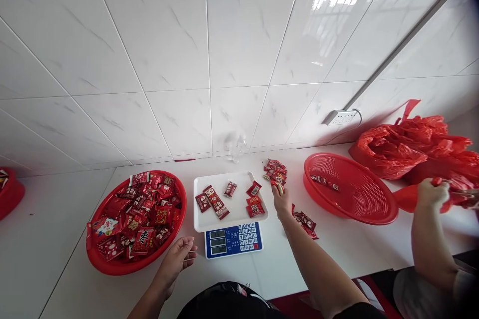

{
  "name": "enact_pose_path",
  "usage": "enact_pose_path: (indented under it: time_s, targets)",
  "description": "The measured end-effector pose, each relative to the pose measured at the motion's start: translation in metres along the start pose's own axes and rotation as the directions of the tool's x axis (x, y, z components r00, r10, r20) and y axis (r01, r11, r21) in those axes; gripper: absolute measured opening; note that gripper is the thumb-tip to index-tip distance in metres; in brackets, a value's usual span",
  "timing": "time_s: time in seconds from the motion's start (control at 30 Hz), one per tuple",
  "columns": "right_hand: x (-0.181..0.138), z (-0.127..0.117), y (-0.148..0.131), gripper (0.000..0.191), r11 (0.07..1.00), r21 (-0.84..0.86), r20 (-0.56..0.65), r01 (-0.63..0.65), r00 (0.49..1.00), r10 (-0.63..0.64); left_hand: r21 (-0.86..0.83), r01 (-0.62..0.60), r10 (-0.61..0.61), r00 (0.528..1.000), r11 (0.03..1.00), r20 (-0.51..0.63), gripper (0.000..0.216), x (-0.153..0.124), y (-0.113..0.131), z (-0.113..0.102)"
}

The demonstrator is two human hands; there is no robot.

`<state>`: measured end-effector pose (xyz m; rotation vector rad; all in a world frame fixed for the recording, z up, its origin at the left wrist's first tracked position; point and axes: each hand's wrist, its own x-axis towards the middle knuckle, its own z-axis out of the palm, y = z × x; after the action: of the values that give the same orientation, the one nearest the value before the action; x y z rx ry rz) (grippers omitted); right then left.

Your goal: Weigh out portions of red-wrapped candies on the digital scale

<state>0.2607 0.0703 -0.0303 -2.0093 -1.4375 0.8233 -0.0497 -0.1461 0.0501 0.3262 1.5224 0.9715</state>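
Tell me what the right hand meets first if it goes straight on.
The right hand points toward the wall; the small heap of red packets just beyond its fingertips comes first, probably.

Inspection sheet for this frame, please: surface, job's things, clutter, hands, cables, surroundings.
Surface: glossy white counter.
Job's things: scale under a white tray bearing several red packets; left red basket heaped with packets; loose packets behind the tray.
Clutter: right red basket with a few packets; red plastic bags; clear glass.
Hands: left hand open beside the left basket; right hand at the loose packets, grip unclear; another person's hand grasps a red bag.
Cables: wall socket with a short cable.
Surroundings: white tiled wall.
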Motion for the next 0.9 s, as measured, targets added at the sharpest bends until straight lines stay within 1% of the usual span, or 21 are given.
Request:
enact_pose_path:
  time_s: [0.07, 0.13, 0.2, 0.3, 0.37, 0.43, 0.5, 0.53, 0.57, 0.6, 0.63, 0.67, 0.7, 0.73, 0.77, 0.8, 0.83, 0.9]
  targets:
    - [0.0, 0.0, 0.019, 0.066, 0.993, -0.028, 0.065, -0.112, 0.991, 0.114, 0.026, 0.0, -0.001, 1.0, 1.0, 0.016, 0.051, 0.002, -0.002, 0.001]
    - [-0.005, 0.005, 0.034, 0.063, 0.987, -0.055, 0.146, -0.154, 0.976, 0.161, 0.045, -0.006, 0.005, 0.999, 0.999, 0.032, 0.053, 0.004, -0.004, 0.002]
    - [-0.011, 0.011, 0.044, 0.062, 0.984, -0.095, 0.214, -0.149, 0.963, 0.166, 0.054, -0.015, 0.013, 0.999, 0.998, 0.043, 0.054, 0.006, -0.006, 0.003]
    - [-0.016, 0.013, 0.051, 0.061, 0.983, -0.165, 0.257, -0.085, 0.958, 0.126, 0.06, -0.019, 0.016, 0.999, 0.998, 0.052, 0.055, 0.007, -0.009, 0.003]
    - [-0.016, 0.008, 0.05, 0.058, 0.979, -0.202, 0.259, -0.032, 0.962, 0.085, 0.061, -0.013, 0.01, 0.999, 0.998, 0.05, 0.056, 0.007, -0.011, 0.001]
    - [-0.016, 0.001, 0.044, 0.056, 0.973, -0.232, 0.235, 0.005, 0.971, 0.051, 0.061, -0.007, 0.004, 0.999, 0.998, 0.049, 0.056, 0.006, -0.013, 0.0]
    - [-0.017, -0.005, 0.032, 0.057, 0.968, -0.248, 0.184, 0.029, 0.983, 0.018, 0.064, -0.003, 0.001, 0.999, 0.998, 0.044, 0.055, 0.006, -0.014, 0.0]
    - [-0.018, -0.006, 0.024, 0.058, 0.966, -0.251, 0.162, 0.057, 0.987, -0.017, 0.068, -0.003, 0.0, 0.999, 0.998, 0.042, 0.054, 0.005, -0.014, 0.0]
    - [-0.02, -0.007, 0.016, 0.059, 0.959, -0.259, 0.151, 0.113, 0.986, -0.075, 0.075, -0.002, -0.001, 0.999, 0.997, 0.043, 0.053, 0.004, -0.013, 0.001]
    - [-0.022, -0.006, 0.007, 0.061, 0.94, -0.278, 0.161, 0.199, 0.974, -0.159, 0.082, -0.001, -0.003, 0.999, 0.997, 0.046, 0.052, 0.003, -0.013, 0.003]
    - [-0.024, -0.004, -0.002, 0.063, 0.9, -0.307, 0.195, 0.308, 0.946, -0.257, 0.09, -0.001, -0.004, 0.999, 0.996, 0.054, 0.052, 0.003, -0.012, 0.004]
    - [-0.027, -0.001, -0.01, 0.065, 0.839, -0.342, 0.255, 0.423, 0.901, -0.35, 0.098, -0.003, -0.003, 0.998, 0.995, 0.065, 0.051, 0.002, -0.011, 0.006]
    - [-0.029, 0.003, -0.017, 0.066, 0.763, -0.376, 0.33, 0.525, 0.846, -0.42, 0.104, -0.007, -0.001, 0.997, 0.995, 0.076, 0.05, 0.001, -0.01, 0.008]
    - [-0.03, 0.007, -0.023, 0.068, 0.688, -0.406, 0.405, 0.602, 0.793, -0.455, 0.109, -0.012, 0.003, 0.996, 0.994, 0.086, 0.05, 0.001, -0.009, 0.009]
    - [-0.031, 0.012, -0.028, 0.068, 0.628, -0.43, 0.467, 0.649, 0.755, -0.461, 0.111, -0.017, 0.007, 0.996, 0.994, 0.093, 0.051, 0.001, -0.008, 0.01]
    - [-0.032, 0.016, -0.031, 0.066, 0.581, -0.453, 0.505, 0.676, 0.732, -0.458, 0.111, -0.023, 0.012, 0.995, 0.994, 0.1, 0.052, 0.0, -0.007, 0.011]
    - [-0.032, 0.019, -0.033, 0.063, 0.541, -0.48, 0.518, 0.691, 0.72, -0.461, 0.11, -0.029, 0.017, 0.994, 0.994, 0.106, 0.053, 0.0, -0.006, 0.011]
    - [-0.032, 0.025, -0.036, 0.053, 0.478, -0.528, 0.493, 0.702, 0.711, -0.5, 0.109, -0.039, 0.027, 0.994, 0.993, 0.102, 0.055, 0.0, -0.005, 0.009]
